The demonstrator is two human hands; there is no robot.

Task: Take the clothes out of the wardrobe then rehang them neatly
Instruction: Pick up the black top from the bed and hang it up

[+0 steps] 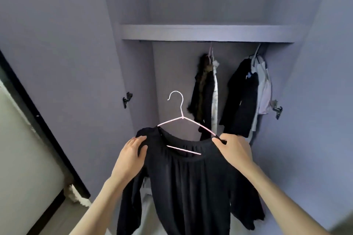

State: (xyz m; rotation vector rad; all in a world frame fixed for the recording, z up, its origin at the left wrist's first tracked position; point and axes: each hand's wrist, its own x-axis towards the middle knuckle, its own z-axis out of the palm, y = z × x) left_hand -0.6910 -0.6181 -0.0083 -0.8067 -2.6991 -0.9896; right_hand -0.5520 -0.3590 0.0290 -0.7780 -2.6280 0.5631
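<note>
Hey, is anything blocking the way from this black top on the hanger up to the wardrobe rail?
Nothing visible blocks it. The black top on its pink hanger sits below an open stretch of rail; the hanging clothes are further right.

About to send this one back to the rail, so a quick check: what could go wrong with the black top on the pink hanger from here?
1. The black top sits unevenly on the pink hanger: one hanger arm is bare above the left hand, so that shoulder could slip off.
2. The right hand only pinches the other shoulder; a loosened grip may drop it.
3. The hook could snag the hanging clothes near the rail.
</note>
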